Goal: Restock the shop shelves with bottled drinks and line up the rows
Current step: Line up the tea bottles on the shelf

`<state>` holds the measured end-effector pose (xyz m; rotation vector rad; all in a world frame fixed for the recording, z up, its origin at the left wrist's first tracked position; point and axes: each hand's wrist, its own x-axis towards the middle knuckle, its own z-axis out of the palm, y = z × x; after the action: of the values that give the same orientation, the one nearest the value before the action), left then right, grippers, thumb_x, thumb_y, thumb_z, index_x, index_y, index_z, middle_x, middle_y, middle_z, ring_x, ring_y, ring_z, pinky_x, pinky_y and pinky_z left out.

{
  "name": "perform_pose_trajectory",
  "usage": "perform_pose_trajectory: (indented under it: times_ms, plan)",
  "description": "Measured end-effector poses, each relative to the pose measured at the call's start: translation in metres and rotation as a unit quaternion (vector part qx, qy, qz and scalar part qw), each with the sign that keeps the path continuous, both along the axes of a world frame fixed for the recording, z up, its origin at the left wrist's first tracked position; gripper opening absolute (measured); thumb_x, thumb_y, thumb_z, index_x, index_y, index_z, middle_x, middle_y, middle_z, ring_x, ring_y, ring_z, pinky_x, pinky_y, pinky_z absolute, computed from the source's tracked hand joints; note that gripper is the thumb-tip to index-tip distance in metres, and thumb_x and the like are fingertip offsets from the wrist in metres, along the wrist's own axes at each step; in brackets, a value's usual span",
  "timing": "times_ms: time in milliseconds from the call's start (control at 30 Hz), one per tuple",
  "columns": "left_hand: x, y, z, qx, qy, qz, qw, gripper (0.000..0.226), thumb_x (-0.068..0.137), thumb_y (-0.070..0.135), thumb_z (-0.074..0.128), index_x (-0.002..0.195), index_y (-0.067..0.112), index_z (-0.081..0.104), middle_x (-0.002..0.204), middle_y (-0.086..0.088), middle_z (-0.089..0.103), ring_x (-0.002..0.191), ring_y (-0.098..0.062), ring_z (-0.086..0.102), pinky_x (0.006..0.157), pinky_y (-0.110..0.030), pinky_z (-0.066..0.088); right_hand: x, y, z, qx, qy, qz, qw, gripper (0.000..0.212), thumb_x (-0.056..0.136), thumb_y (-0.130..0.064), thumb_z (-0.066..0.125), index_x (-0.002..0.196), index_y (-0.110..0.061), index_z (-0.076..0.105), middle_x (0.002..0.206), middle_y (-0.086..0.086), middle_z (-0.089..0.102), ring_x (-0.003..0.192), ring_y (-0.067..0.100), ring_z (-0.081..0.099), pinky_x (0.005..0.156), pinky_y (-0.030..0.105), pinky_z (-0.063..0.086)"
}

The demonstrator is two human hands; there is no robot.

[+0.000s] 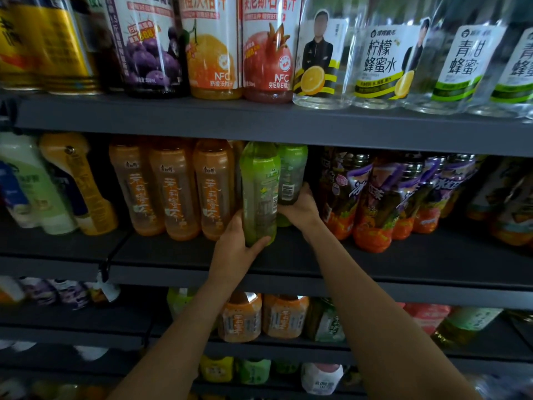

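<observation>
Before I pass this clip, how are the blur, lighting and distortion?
Head view: wide-angle bends the shelf edge; corners blur, especially the yellow cans; lower shelves dim; glare streaks the clear bottles; hands and front green bottle stay sharp.

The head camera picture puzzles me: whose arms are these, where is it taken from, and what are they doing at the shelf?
No machine here: a person wears a camera on the head, looking forward and down, so you see their own bare arms. They face shop shelves of bottled drinks. The left hand grips the front green bottle near its base. The right hand holds a second green bottle just behind it. Both stand on the middle shelf, between orange bottles and purple-labelled bottles.
</observation>
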<state>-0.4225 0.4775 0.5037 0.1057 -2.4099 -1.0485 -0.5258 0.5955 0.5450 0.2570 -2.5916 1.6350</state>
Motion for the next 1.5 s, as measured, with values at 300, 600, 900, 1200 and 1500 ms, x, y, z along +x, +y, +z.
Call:
perform_pose_trajectory:
  times_ms: [300, 600, 900, 1200, 1500]
  plan:
    - [0.003, 0.002, 0.002, -0.006, 0.022, -0.002, 1.0, 0.073, 0.079, 0.032, 0.069, 0.138, 0.009, 0.034, 0.134, -0.007, 0.05, 0.125, -0.019, 0.047, 0.101, -0.031, 0.042, 0.021, 0.006, -0.008, 0.008, 0.056, -0.027, 0.998, 0.061, 0.079, -0.019, 0.071, 0.127, -0.001, 0.038, 0.128, 0.019, 0.047, 0.121, 0.031, 0.046, 0.095, 0.03, 0.039]
    - [0.003, 0.003, 0.003, -0.009, 0.006, 0.007, 1.0, 0.075, 0.08, 0.034, 0.069, 0.139, 0.009, 0.031, 0.136, -0.006, 0.048, 0.126, -0.019, 0.046, 0.099, -0.027, 0.04, 0.012, 0.009, -0.011, -0.056, -0.021, 0.02, 0.998, 0.085, 0.073, -0.021, 0.077, 0.139, -0.009, 0.025, 0.13, 0.012, 0.052, 0.12, 0.026, 0.05, 0.101, 0.041, 0.042]
    - [0.002, 0.003, 0.002, -0.01, 0.001, 0.011, 1.0, 0.074, 0.08, 0.034, 0.068, 0.14, 0.009, 0.031, 0.137, -0.007, 0.047, 0.127, -0.019, 0.044, 0.103, -0.029, 0.039, 0.013, 0.005, -0.015, 0.005, 0.029, 0.054, 0.998, 0.069, 0.083, -0.019, 0.066, 0.14, -0.012, 0.029, 0.137, 0.013, 0.043, 0.129, 0.028, 0.039, 0.108, 0.042, 0.035]
    - [0.001, 0.002, 0.003, -0.011, 0.0, 0.004, 1.0, 0.073, 0.08, 0.034, 0.068, 0.139, 0.009, 0.032, 0.135, -0.006, 0.048, 0.125, -0.018, 0.045, 0.101, -0.026, 0.038, 0.005, 0.003, -0.004, 0.034, 0.022, 0.059, 0.997, 0.052, 0.084, -0.013, 0.065, 0.131, -0.01, 0.043, 0.129, 0.009, 0.054, 0.121, 0.024, 0.05, 0.1, 0.035, 0.042]
    - [0.004, -0.002, 0.01, 0.025, -0.027, -0.051, 0.998, 0.073, 0.082, 0.026, 0.068, 0.141, 0.011, 0.029, 0.138, -0.005, 0.046, 0.129, -0.017, 0.042, 0.1, -0.018, 0.032, 0.01, 0.0, 0.0, 0.059, 0.022, 0.046, 0.997, 0.056, 0.085, -0.013, 0.064, 0.134, -0.006, 0.038, 0.13, 0.013, 0.054, 0.121, 0.028, 0.05, 0.098, 0.033, 0.041]
